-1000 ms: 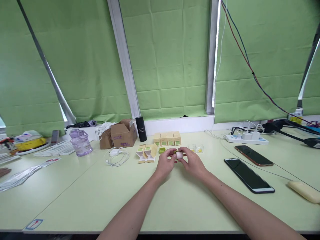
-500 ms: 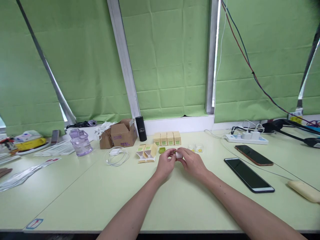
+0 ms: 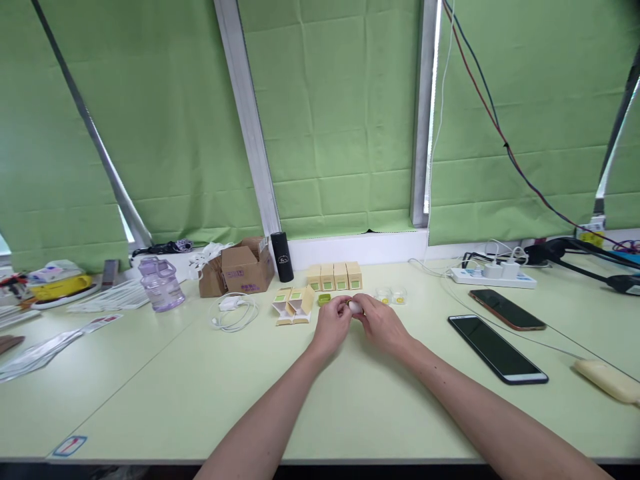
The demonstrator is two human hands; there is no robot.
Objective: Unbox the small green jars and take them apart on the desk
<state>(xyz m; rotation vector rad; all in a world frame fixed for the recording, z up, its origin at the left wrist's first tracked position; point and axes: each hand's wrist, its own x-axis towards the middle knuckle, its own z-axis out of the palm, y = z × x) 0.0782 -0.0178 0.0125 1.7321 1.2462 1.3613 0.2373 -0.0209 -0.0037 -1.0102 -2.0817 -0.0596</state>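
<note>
A small white rounded object (image 3: 355,307), its kind too small to make out, is pinched between my two hands above the table. My left hand (image 3: 331,325) closes on its left side. On the other side the fingers of my right hand (image 3: 383,321) curl over it and partly hide it. Just beyond my left fingers is a small green container (image 3: 325,299). To the right of my right hand stand small clear containers (image 3: 399,296) with yellow in them. Two open cardboard boxes (image 3: 293,305) lie to the left.
Behind my hands stands a row of small closed boxes (image 3: 341,277). A white cable with its charger (image 3: 231,303), a brown carton (image 3: 246,269), a black bottle (image 3: 283,257) and a purple jug (image 3: 162,285) are leftward. Two phones (image 3: 497,349) and a power strip (image 3: 493,279) lie rightward.
The white object has turned slightly between my fingers, and my right hand has shifted a little. Everything else on the table stays where it was.
</note>
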